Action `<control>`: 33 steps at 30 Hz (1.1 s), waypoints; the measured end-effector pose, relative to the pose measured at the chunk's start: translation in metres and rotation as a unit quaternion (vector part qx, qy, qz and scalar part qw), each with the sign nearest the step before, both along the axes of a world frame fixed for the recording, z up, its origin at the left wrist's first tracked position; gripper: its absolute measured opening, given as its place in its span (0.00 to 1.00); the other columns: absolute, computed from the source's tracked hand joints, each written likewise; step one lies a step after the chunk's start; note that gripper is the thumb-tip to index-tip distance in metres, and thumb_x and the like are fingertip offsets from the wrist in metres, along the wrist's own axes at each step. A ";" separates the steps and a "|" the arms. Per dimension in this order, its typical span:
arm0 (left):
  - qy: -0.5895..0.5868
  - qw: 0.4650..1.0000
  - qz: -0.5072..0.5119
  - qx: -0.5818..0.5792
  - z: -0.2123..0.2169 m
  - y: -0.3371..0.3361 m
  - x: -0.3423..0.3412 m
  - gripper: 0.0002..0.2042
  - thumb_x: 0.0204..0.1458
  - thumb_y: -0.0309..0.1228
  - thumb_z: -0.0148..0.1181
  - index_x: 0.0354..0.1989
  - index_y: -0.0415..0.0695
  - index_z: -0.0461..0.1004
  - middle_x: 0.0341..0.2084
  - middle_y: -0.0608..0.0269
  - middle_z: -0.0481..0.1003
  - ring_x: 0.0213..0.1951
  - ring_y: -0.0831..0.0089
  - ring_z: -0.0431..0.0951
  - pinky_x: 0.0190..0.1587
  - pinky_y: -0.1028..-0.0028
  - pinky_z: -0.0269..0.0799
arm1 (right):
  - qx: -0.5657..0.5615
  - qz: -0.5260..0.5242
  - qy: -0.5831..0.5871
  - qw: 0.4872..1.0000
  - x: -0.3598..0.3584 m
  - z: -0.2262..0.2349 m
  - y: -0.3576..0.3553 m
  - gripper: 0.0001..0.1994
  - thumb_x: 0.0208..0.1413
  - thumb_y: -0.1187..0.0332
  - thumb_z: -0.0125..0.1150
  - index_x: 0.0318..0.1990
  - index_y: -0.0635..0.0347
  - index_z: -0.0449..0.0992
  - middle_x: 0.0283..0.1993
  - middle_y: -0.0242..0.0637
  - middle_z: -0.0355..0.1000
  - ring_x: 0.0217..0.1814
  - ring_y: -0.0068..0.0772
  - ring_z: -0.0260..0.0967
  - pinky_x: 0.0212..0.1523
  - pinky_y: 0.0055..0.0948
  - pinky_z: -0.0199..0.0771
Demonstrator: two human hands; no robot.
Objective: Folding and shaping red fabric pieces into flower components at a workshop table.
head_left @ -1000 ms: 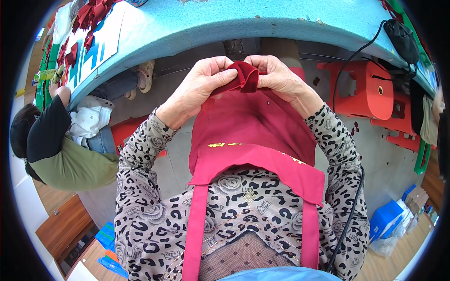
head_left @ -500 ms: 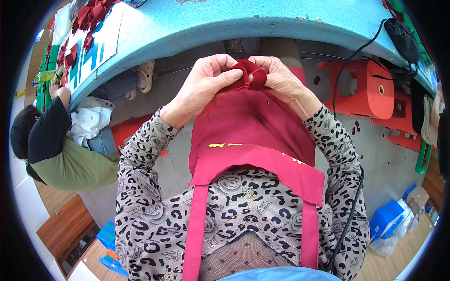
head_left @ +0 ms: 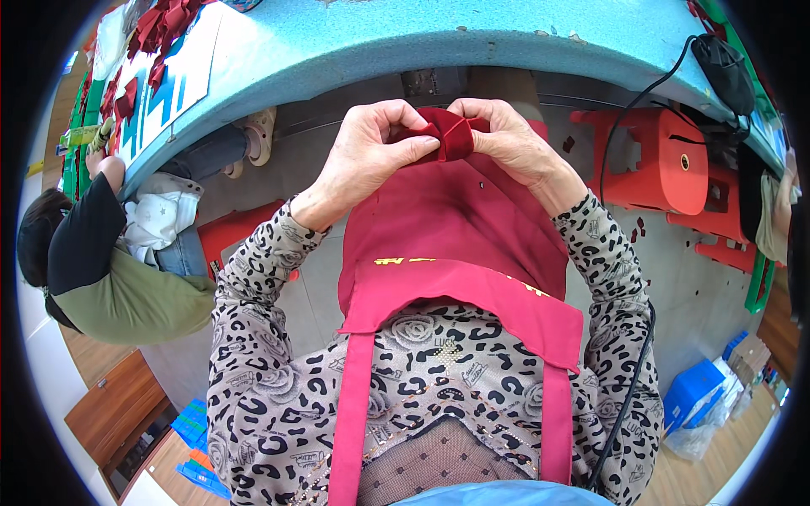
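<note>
A dark red velvet ribbon bow (head_left: 447,135), folded into loops, is stretched between my two hands above the lap of my red apron (head_left: 447,219). My left hand (head_left: 381,142) pinches its left side between thumb and fingers. On the other side my right hand (head_left: 502,139) grips the right loop, thumb in front. Part of the ribbon is hidden behind the fingers. Both hands hover just short of the near edge of the blue table (head_left: 380,51).
At the table's left end lie red ribbon pieces (head_left: 164,25) and a white-and-blue sheet (head_left: 181,76). Another person (head_left: 126,253) sits at left. Red stools (head_left: 654,160) stand at right, with a black cable (head_left: 620,126) hanging nearby. A blue bin (head_left: 693,392) rests on the floor.
The ribbon has turned and spread between my fingers, so its front fold now faces me. My right hand has shifted slightly on its side; the left has barely moved.
</note>
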State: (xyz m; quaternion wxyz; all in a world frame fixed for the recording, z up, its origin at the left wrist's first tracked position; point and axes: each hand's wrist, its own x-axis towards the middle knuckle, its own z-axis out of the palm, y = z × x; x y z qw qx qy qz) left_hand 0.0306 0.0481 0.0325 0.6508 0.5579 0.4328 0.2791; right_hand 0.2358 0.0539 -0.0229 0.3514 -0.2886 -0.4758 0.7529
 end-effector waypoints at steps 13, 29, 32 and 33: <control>0.046 0.974 -0.057 0.216 -0.005 0.005 -0.009 0.05 0.42 0.15 0.62 0.29 0.37 0.77 0.27 0.66 0.71 0.30 0.81 0.71 0.33 0.82 0.67 | -0.008 -0.032 -0.002 0.999 -0.009 0.002 -0.002 0.07 0.53 0.70 0.61 0.37 0.62 0.75 0.33 0.26 0.72 0.37 0.13 0.66 0.42 0.16 0.66; 0.158 0.913 -0.067 0.370 0.002 -0.002 -0.005 0.06 0.43 0.17 0.61 0.32 0.37 0.77 0.24 0.62 0.71 0.26 0.76 0.71 0.27 0.79 0.65 | -0.071 -0.044 0.087 0.993 -0.011 -0.014 -0.002 0.07 0.51 0.72 0.64 0.35 0.63 0.75 0.33 0.29 0.73 0.36 0.15 0.68 0.40 0.17 0.69; 0.137 0.907 -0.088 0.389 0.006 -0.001 -0.008 0.07 0.43 0.16 0.61 0.32 0.37 0.77 0.24 0.61 0.70 0.26 0.74 0.72 0.27 0.79 0.66 | -0.064 -0.037 0.076 0.994 -0.012 -0.009 -0.002 0.07 0.50 0.71 0.64 0.34 0.61 0.73 0.33 0.28 0.72 0.36 0.15 0.68 0.39 0.17 0.69; 0.137 0.907 -0.088 0.389 0.005 -0.002 -0.010 0.07 0.43 0.16 0.61 0.32 0.37 0.77 0.24 0.61 0.70 0.26 0.74 0.72 0.27 0.79 0.66 | -0.061 -0.034 0.071 0.995 -0.013 -0.009 -0.002 0.07 0.50 0.71 0.65 0.34 0.60 0.72 0.34 0.28 0.72 0.36 0.15 0.68 0.39 0.18 0.69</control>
